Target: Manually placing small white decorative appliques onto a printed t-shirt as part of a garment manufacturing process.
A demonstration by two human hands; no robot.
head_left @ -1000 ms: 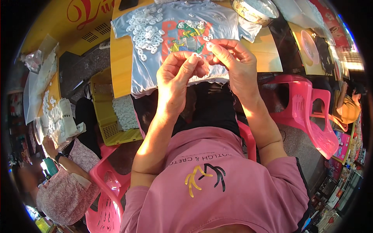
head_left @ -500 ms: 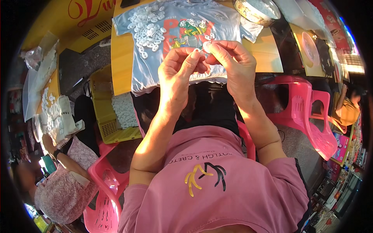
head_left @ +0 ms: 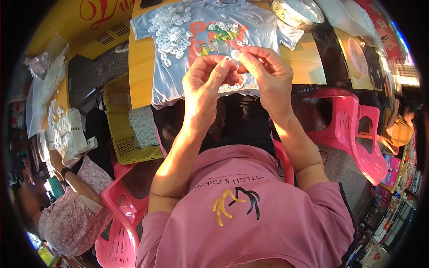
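Observation:
My left hand and my right hand meet over the near part of a light blue T-shirt spread on the table. Each pinches a small white plastic piece between thumb and forefinger, and the two pieces touch or nearly touch. The right one is a rounded white piece; the left one is mostly covered by the fingertips. On the shirt's left side lies a pile of white oval pieces with two holes each. A smaller group of such pieces sits on the printed picture, beyond my hands.
At the back right stands a round patterned tin with white contents. A yellow crate with many white pieces is below the table's left side. Pink plastic chairs flank me. Another person sits at the left, near a cloth with white pieces.
The white piece in my right hand has moved slightly left, against or nearer the one in my left. Otherwise my hands have barely shifted.

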